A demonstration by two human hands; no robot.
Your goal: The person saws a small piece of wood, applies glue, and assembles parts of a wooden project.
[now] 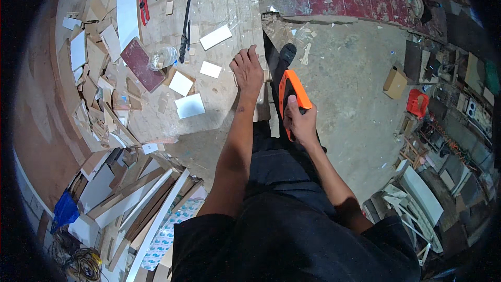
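Observation:
My left hand rests on the right edge of the wooden worktable, fingers apart and slightly bent, with no object visible in it. Off the table's right side, my right hand is wrapped around the orange-and-black handle of what looks like a hand saw; its blade cannot be made out. Closest to the left hand are a small white rectangular piece and a longer white block. Two more white pieces lie farther left, one of them a white panel.
A long thin black tool, a red utility knife, a maroon board and clear plastic lie on the table. Wood offcuts crowd its left side. Stacked boards stand below. An orange-red container sits at right.

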